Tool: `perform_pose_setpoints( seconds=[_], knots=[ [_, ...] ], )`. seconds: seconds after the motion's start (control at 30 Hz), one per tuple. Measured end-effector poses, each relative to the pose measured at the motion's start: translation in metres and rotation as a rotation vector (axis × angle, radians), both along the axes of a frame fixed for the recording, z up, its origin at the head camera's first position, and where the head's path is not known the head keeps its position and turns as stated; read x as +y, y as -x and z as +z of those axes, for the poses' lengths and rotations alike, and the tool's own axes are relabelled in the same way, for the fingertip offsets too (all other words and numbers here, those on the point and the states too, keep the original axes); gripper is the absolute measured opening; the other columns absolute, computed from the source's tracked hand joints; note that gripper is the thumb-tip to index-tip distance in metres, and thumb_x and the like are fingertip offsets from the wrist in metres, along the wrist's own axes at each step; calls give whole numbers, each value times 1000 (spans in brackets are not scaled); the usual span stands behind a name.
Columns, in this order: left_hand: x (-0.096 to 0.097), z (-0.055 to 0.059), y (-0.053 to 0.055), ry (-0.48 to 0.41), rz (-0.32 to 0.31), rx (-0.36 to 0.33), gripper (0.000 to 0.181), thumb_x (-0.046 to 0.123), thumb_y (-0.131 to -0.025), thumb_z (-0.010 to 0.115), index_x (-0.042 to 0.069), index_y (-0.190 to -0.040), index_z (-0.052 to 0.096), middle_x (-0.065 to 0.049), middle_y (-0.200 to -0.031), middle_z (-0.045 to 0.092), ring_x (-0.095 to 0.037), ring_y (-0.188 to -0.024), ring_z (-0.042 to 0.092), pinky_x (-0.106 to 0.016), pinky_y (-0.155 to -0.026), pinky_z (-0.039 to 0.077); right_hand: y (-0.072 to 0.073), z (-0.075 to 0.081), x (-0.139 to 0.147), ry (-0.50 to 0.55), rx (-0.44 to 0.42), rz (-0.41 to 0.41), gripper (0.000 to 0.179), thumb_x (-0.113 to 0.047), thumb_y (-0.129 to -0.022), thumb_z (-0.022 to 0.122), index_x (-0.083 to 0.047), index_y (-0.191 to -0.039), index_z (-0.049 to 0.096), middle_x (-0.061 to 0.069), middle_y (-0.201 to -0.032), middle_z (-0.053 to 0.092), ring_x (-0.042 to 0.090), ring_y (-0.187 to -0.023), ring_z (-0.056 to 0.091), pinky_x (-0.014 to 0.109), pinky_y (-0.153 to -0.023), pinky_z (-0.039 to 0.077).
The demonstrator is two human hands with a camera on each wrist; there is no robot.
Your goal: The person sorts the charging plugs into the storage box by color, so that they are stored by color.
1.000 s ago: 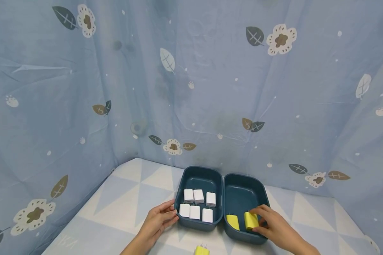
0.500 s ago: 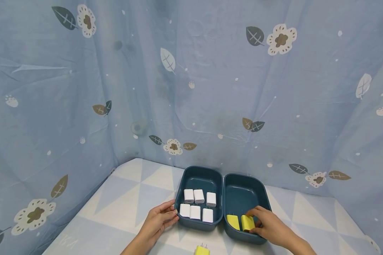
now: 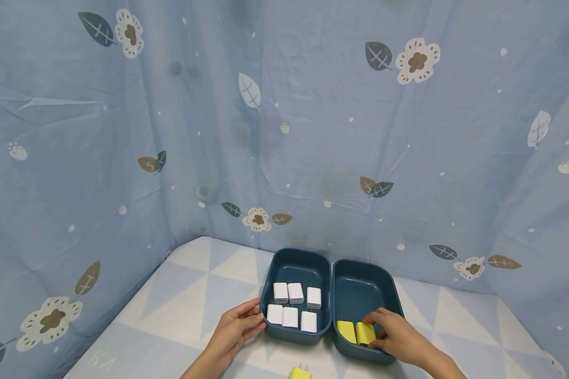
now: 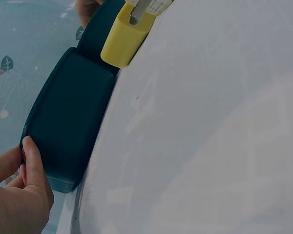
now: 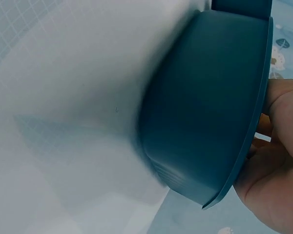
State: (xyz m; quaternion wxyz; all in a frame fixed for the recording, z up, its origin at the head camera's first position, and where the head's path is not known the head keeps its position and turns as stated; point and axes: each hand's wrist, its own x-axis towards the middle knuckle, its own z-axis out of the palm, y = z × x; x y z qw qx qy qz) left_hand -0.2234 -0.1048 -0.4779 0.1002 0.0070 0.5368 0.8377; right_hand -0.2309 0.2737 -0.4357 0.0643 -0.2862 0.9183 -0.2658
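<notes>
Two dark teal boxes stand side by side on the table. At the left box (image 3: 294, 266) my left hand (image 3: 237, 329) pinches the left rim between thumb and fingers, as the left wrist view shows. Several white chargers (image 3: 290, 317) lie in two rows inside that box. My right hand (image 3: 400, 337) reaches over the right box (image 3: 357, 292) and holds a yellow charger (image 3: 365, 333) low at its front end. Directly left of it lies another yellow charger (image 3: 346, 331), prongs pointing back. In the right wrist view, the box wall and rim hide the right fingertips.
A third yellow charger (image 3: 300, 373), prongs up, is on the table in front of the boxes, cut off by the frame's lower edge. The table (image 3: 170, 316) wears a triangle-patterned cloth. A blue floral curtain (image 3: 313, 131) hangs close behind the boxes.
My right hand has moved the yellow charger left and slightly down, up beside the other yellow one in the right box. My left hand has stayed at the left box's rim.
</notes>
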Motion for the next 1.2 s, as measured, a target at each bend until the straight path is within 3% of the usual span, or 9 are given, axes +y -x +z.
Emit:
perform_pose_setpoints(
  seconds=[0.77,0.93,1.2],
  knots=[
    [1,1,1,-11,6,-10,61,-4,-84,63,-10,-138,34,-9,-100,50,-19,-89,58,-33,-86,52,0,4,1,42,-67,-42,36,-16,-76,76,-2,-107,62,6,-97,55,9,-71,61,18,-60,53],
    [1,0,0,-10,1,-13,62,-4,-84,63,-10,-138,34,-9,-100,50,-18,-89,58,-33,-86,52,-7,10,1,76,-66,-45,36,-17,-79,74,-3,-110,61,8,-102,55,7,-73,61,19,-61,53],
    [1,1,2,-4,0,-17,63,-2,-83,65,-10,-138,34,-10,-100,50,-18,-89,59,-32,-86,52,-24,27,0,128,14,-15,36,-27,-84,69,-11,-115,60,7,-104,56,3,-73,58,21,-59,53]
  ],
)
